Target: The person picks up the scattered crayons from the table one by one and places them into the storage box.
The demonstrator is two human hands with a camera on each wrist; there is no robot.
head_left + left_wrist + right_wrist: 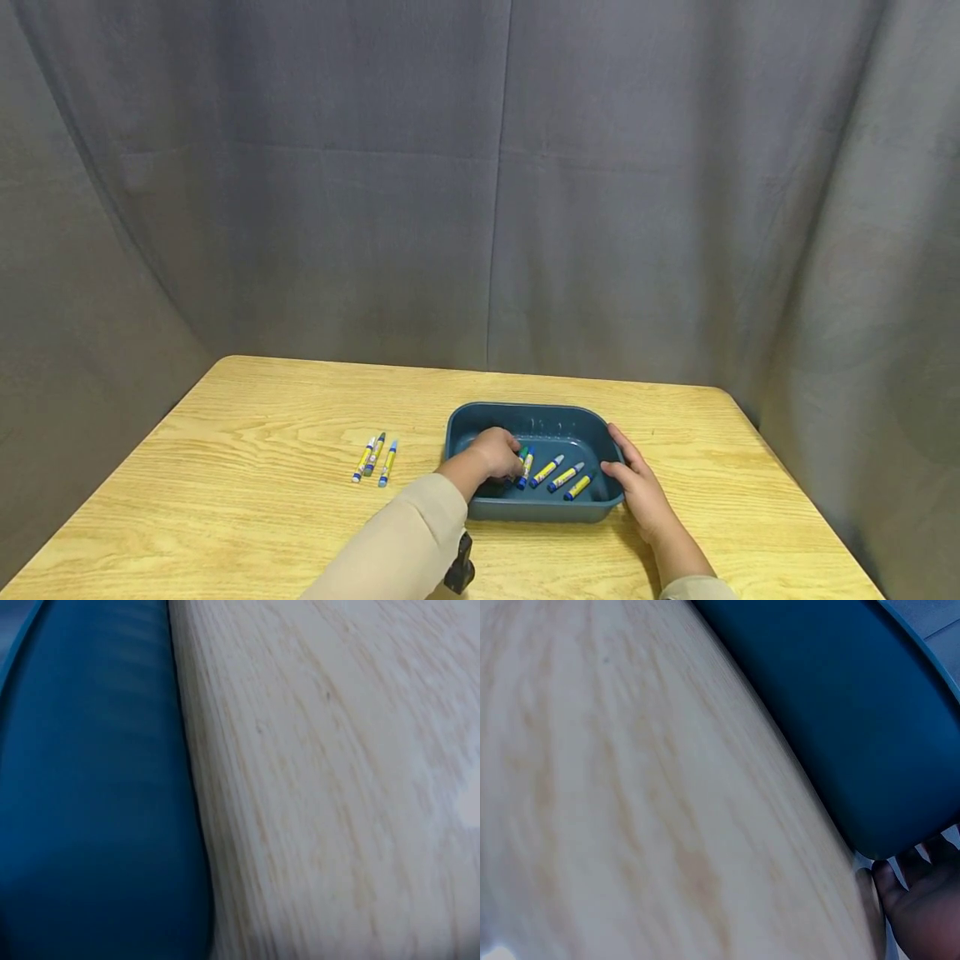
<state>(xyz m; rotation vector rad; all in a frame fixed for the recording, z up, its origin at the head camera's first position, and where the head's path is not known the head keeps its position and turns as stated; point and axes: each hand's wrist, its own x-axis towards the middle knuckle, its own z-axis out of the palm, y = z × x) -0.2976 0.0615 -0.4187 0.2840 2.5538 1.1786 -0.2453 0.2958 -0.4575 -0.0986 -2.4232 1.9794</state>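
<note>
Your left hand [495,452] reaches into the blue tray [536,414], fingers curled around a light, slick, rigid marker [524,467] mid-barrel; your right hand [637,483] rests open-fingered against the tray's right wall.

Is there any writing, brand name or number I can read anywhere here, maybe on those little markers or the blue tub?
None can be read.
Markers in the tub: yellow and white label bands, any print too small to read.
Three markers on the table: the same, too small.
Blue tub: no text visible, also none on its wall in the blurred wrist views.
Table and grey curtain: no text.
</note>
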